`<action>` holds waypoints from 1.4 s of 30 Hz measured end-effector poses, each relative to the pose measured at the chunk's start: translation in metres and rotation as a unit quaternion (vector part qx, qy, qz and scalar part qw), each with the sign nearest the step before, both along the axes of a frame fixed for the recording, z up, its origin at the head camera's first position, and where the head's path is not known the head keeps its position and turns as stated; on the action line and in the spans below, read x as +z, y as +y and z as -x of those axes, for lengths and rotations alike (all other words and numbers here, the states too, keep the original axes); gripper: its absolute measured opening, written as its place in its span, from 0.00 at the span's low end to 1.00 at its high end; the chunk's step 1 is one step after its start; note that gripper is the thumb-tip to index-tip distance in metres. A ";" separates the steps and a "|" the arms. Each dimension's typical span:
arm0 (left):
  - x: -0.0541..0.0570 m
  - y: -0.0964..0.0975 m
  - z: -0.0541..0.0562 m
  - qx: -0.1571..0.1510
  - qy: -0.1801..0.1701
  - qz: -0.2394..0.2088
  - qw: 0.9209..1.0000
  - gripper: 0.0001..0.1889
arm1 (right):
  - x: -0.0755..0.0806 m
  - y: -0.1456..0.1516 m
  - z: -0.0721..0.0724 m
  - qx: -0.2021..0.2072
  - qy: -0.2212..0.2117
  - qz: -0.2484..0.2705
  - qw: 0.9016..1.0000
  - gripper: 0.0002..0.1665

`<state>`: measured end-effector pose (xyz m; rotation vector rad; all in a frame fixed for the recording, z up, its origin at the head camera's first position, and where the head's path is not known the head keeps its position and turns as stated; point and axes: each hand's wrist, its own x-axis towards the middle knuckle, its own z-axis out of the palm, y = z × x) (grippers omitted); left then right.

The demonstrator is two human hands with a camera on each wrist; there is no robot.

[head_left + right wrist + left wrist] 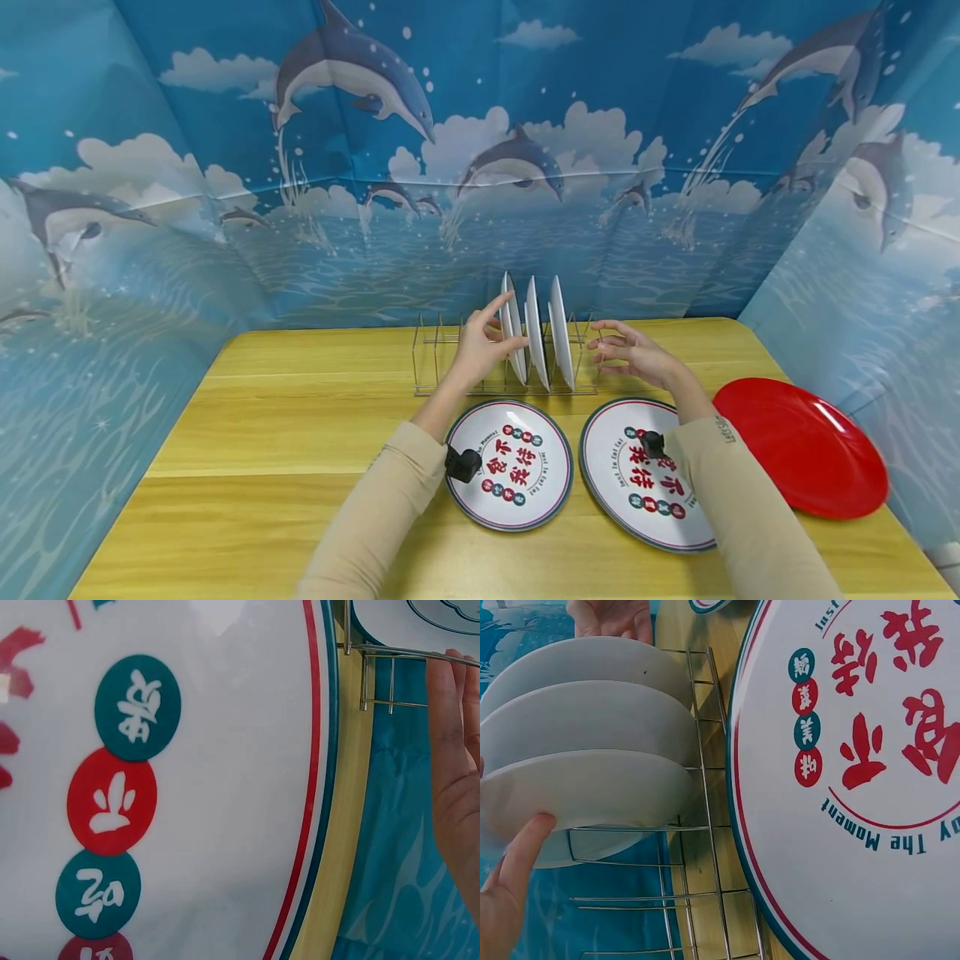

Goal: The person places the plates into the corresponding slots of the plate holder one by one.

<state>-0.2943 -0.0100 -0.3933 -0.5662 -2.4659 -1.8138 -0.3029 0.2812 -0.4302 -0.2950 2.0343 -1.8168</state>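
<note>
Three white plates (535, 333) stood in a wire rack (480, 393) near the tabletop's (300, 467) back edge in the head view. The left hand (477, 343), fingers spread, was at the leftmost plate (513, 318); the right hand (633, 354) had loose, bare fingers. Left wrist view: one fingertip (543, 823) touched that plate's side. Right wrist view: fingers were by the rack's end.

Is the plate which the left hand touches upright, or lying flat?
Upright: the plate stands on its edge in the wire rack.
</note>
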 end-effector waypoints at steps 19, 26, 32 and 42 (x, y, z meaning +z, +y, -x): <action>-0.006 -0.003 -0.005 -0.018 0.007 0.019 1.000 0.37 | 0.000 -0.002 0.000 -0.006 -0.001 -0.005 1.000 0.22; 0.003 -0.012 -0.013 -0.046 -0.008 0.010 0.999 0.38 | -0.001 -0.001 0.000 -0.006 0.000 -0.007 1.000 0.24; 0.024 -0.028 -0.039 -0.040 -0.023 -0.048 0.998 0.36 | -0.001 -0.002 0.000 -0.004 -0.001 -0.007 1.000 0.25; 0.006 -0.055 -0.071 -0.023 -0.024 -0.087 0.996 0.34 | 0.000 -0.002 0.000 -0.003 -0.004 -0.002 1.000 0.29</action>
